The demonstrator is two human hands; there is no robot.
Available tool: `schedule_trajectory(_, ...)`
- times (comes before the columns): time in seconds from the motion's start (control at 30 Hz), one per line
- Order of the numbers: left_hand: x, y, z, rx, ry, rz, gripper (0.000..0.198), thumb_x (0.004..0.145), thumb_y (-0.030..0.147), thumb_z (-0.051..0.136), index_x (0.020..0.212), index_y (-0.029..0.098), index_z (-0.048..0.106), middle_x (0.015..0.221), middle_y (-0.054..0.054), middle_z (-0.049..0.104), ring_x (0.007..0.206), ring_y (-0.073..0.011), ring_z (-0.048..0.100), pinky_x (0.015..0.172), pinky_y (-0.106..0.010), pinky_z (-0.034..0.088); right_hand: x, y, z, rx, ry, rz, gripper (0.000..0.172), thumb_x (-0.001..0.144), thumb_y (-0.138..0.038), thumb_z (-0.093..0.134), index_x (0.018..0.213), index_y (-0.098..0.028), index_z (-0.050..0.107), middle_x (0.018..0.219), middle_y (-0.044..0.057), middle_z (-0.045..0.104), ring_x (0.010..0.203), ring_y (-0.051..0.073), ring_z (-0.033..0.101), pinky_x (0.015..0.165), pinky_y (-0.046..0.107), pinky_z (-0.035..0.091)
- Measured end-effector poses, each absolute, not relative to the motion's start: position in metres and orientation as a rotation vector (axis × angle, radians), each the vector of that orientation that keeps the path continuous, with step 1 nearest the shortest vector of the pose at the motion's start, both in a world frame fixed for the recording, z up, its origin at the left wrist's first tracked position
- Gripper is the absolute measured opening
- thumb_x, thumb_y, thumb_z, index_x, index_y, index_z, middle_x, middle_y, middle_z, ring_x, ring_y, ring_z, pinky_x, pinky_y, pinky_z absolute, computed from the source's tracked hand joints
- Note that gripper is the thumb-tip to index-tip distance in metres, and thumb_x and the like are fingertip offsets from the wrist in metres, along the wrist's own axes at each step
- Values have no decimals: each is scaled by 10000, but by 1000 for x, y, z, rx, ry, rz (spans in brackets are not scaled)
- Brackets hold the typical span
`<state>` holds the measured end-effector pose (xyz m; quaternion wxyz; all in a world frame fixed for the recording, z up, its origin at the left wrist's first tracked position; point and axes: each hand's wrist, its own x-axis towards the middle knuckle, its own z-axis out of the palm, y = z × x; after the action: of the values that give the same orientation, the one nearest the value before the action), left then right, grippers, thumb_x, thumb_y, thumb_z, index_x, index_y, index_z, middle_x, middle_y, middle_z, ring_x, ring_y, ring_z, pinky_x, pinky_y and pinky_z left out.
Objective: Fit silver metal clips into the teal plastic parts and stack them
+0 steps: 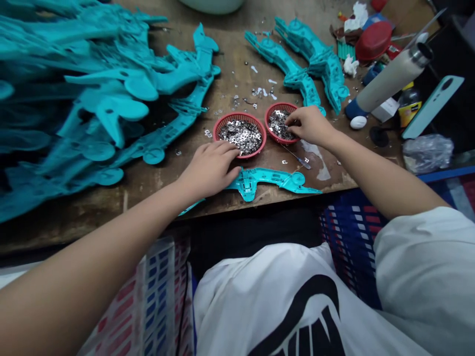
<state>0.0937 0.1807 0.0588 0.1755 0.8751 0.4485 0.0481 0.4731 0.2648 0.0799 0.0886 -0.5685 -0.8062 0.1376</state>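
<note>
Reaching among small metal pieces [275, 126] in the smaller red basket [282, 105], with a teal part [269, 175] near the table's [232, 54] front edge.
A push from the left hand [211, 165] could send the teal part over that edge, while a wrist catching a rim might tip either basket and scatter its contents; pieces this small could also cling together and come up in clumps. The right hand's [309, 124] fingers are bent nearly together at the metal pieces, though whether they grip one cannot be told. The left fingers, slightly curled and close together, reach the near rim of the larger red basket [262, 141], the thumb at the teal part's left end; any hold there is hidden.
</note>
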Motion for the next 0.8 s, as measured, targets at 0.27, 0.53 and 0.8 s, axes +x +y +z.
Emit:
schedule_trajectory(0.27,88,181,58,2554,1218,212,589,1196,340,548,1669,229,881,1798,-200,811,1807,-472,669,1539,-727,495,469,264,87,-1747,-2402,364,329,1046,-168,791,1294,-198,1004,1336,156,972,1303,410,885,1253,575,654)
schedule_trajectory(0.53,88,187,41,2530,1205,190,644,1113,183,601,1704,188,857,1758,-234,802,1697,-473,731,1436,-699,643,472,268,82,-1696,-2362,401,406,1083,-143,803,1436,-196,997,1420,163,969,1337,412,904,1288,579,673)
schedule_trajectory(0.8,90,182,44,2586,1169,151,646,1170,177,555,1761,54,785,1777,-340,750,1707,-549,703,1405,-799,654,470,270,83,-1713,-2303,465,361,1055,-123,824,1349,-186,1025,1370,161,979,1300,406,928,1257,549,687)
